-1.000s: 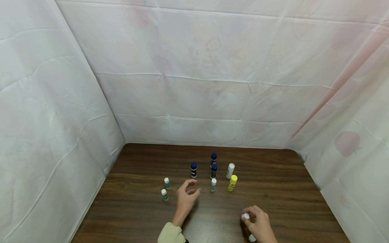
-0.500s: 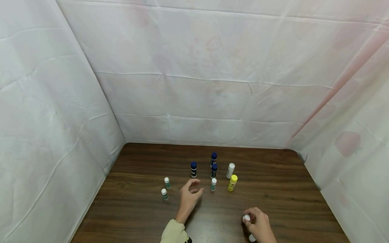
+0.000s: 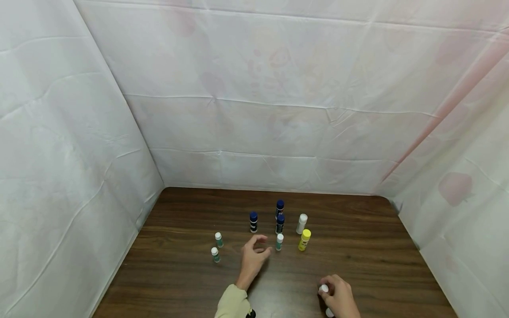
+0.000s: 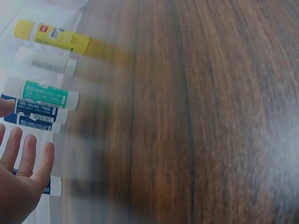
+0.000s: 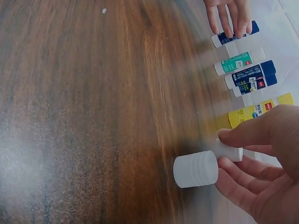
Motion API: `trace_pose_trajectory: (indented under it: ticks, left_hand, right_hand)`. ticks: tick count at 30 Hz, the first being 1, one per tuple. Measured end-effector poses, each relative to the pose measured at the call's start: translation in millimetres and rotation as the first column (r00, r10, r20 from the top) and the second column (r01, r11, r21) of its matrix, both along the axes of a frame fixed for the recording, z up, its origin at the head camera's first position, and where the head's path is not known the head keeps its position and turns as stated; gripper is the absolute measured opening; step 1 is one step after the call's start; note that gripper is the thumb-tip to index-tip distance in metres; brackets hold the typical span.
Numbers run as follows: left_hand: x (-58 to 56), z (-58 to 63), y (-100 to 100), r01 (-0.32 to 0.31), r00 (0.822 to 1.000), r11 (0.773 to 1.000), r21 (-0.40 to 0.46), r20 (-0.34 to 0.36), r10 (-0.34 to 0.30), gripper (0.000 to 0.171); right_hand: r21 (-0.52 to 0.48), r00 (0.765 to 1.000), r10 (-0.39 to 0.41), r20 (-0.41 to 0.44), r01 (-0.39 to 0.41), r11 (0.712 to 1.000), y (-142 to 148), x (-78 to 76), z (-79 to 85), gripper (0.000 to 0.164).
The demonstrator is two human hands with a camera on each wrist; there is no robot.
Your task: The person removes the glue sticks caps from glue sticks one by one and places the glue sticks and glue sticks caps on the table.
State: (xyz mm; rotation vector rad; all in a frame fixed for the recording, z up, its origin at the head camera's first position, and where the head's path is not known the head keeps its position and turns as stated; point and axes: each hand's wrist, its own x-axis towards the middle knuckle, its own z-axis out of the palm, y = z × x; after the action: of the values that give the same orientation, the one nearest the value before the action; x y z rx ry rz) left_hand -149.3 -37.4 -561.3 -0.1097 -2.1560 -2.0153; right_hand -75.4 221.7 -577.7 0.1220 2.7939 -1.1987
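Observation:
My left hand (image 3: 254, 260) hovers over the table with thumb and fingers apart, holding nothing. Just right of it stands a green glue stick (image 3: 279, 243) with a white cap, and beyond is a blue glue stick (image 3: 253, 222). At the front right, my right hand (image 3: 339, 297) pinches a white glue stick (image 5: 230, 151) between thumb and fingers; the head view shows mainly its top. A second white stick or cap (image 5: 196, 169) stands close by, nearer me, partly hidden by the hand in the head view.
Two more blue glue sticks (image 3: 280, 224) stand behind the green one. To their right are a white glue stick (image 3: 301, 224) and a yellow one (image 3: 304, 240). Two small green sticks (image 3: 215, 255) stand at left. White cloth (image 3: 254, 128) walls surround the wooden table (image 3: 179, 274).
My left hand has moved right, closer to the green glue stick. The right hand has drawn slightly toward me with the white glue stick, nearing the other white piece.

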Motion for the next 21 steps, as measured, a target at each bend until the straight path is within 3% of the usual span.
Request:
trace_pose_trajectory:
  ticks: [9,21]
  left_hand:
    - [-3.6,1.3,7.6,0.011,1.0,1.0,-0.001,0.02,-0.011,0.029]
    - [-6.4,-7.5,16.9,0.03,0.999,1.0,0.003,0.026,-0.03,0.029]
  right_hand:
    - [0.004,1.0,0.013,0.002,-0.013,1.0,1.7,0.6,-0.8,0.018]
    - [0.033,1.0,0.022,0.004,-0.022,0.999,0.9,2.3,-7.3,0.019]
